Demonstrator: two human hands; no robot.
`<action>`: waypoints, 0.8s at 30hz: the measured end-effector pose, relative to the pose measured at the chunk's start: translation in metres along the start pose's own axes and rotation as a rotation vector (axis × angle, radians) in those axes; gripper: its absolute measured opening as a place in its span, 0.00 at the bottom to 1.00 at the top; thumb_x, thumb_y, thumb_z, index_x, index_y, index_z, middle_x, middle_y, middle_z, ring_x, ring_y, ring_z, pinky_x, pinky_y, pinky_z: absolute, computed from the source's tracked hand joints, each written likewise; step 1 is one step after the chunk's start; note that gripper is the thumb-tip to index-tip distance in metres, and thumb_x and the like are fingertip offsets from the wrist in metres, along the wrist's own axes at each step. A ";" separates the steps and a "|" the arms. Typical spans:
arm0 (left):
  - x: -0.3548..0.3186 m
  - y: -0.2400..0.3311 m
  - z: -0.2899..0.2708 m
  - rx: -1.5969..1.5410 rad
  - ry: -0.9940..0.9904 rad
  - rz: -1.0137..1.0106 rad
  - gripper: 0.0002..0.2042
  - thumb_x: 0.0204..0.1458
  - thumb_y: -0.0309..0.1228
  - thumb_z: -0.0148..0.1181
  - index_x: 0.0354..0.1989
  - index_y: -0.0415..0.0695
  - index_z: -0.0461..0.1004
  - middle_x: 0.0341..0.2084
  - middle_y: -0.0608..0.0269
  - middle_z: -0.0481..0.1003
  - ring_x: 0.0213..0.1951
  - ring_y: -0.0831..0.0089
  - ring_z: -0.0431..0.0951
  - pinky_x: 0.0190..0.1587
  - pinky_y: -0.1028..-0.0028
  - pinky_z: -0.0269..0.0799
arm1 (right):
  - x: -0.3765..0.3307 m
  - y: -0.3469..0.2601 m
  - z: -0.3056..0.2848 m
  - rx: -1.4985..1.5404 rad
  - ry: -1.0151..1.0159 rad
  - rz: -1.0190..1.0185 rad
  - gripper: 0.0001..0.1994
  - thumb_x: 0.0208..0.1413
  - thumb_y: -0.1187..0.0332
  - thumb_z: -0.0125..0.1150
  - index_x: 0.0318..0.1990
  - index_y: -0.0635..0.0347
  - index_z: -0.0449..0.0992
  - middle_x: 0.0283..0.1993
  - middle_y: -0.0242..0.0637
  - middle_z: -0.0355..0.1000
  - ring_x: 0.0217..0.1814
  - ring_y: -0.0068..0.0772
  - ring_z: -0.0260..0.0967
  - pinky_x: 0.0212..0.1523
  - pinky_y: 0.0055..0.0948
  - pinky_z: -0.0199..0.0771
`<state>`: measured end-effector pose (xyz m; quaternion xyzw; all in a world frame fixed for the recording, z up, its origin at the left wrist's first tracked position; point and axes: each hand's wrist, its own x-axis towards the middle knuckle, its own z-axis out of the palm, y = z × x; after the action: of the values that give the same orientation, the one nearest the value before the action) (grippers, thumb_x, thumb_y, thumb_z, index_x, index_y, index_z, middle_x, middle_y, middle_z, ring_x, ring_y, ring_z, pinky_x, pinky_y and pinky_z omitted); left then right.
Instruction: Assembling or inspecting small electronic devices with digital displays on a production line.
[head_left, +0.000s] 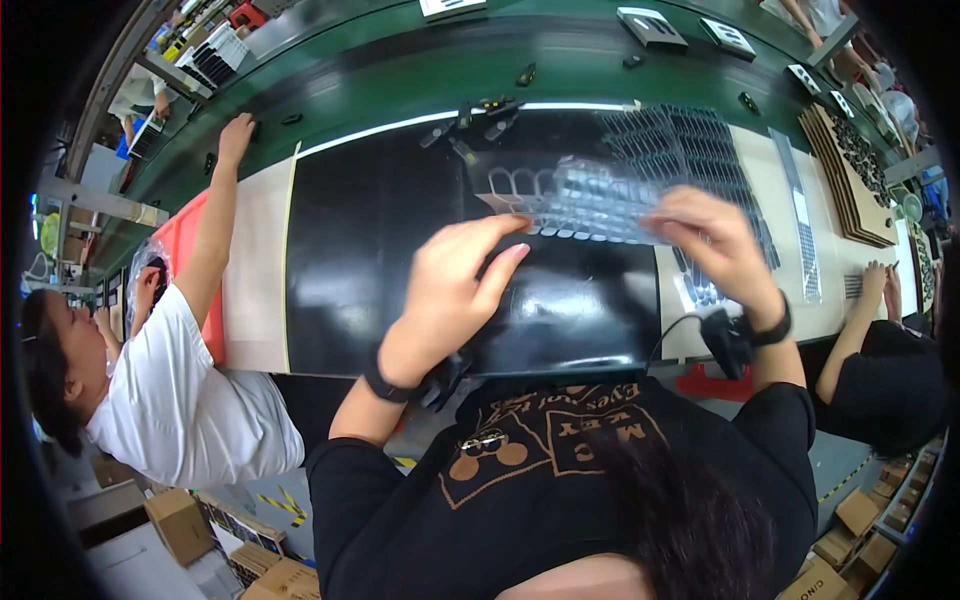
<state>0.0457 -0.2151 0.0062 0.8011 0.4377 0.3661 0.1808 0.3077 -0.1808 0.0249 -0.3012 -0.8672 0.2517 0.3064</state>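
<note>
A clear plastic sheet with rows of rounded shapes [600, 205] is held up over the black mat [370, 240], partly smeared by motion. My right hand [720, 245] pinches its right end. At the sheet's lower left corner is my left hand [450, 290], its index fingertip at the edge and its thumb apart from it. Whether that fingertip presses on the sheet I cannot tell. Beyond the sheet, several small dark devices [465, 118] lie on the mat's far edge. More patterned clear sheets [700, 150] are spread to the right, partly behind my right hand.
A green conveyor belt [400, 75] runs along the far side, carrying white trays [650, 27] and small black pieces. A co-worker in white [190, 390] reaches over it at left, beside a red bin [212, 310]. Stacked brown boards [850, 190] stand at right, near another co-worker's arm [855, 335].
</note>
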 end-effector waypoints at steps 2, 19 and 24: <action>0.017 0.031 -0.036 0.037 0.048 0.052 0.11 0.41 0.27 0.54 0.35 0.41 0.69 0.33 0.57 0.72 0.36 0.61 0.72 0.39 0.70 0.65 | 0.007 -0.034 -0.022 0.353 0.133 0.183 0.09 0.50 0.71 0.47 0.37 0.65 0.69 0.27 0.33 0.66 0.18 0.17 0.58 0.20 0.16 0.64; 0.123 -0.131 0.079 0.280 -0.198 -0.027 0.07 0.37 0.26 0.55 0.28 0.40 0.71 0.26 0.56 0.70 0.33 0.60 0.70 0.36 0.70 0.65 | 0.098 0.177 0.003 -0.415 -0.113 0.518 0.14 0.42 0.62 0.58 0.32 0.62 0.67 0.22 0.36 0.65 0.24 0.32 0.63 0.27 0.26 0.62; 0.165 -0.168 0.118 0.153 -0.268 0.154 0.06 0.36 0.25 0.55 0.24 0.39 0.70 0.24 0.56 0.70 0.31 0.61 0.70 0.34 0.68 0.64 | 0.130 0.222 0.039 -0.343 -0.163 0.385 0.19 0.32 0.64 0.65 0.31 0.61 0.66 0.28 0.39 0.64 0.32 0.34 0.63 0.31 0.27 0.62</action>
<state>0.0956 0.0187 -0.1036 0.8853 0.3735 0.2344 0.1474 0.2805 0.0511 -0.0905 -0.4869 -0.8457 0.1780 0.1265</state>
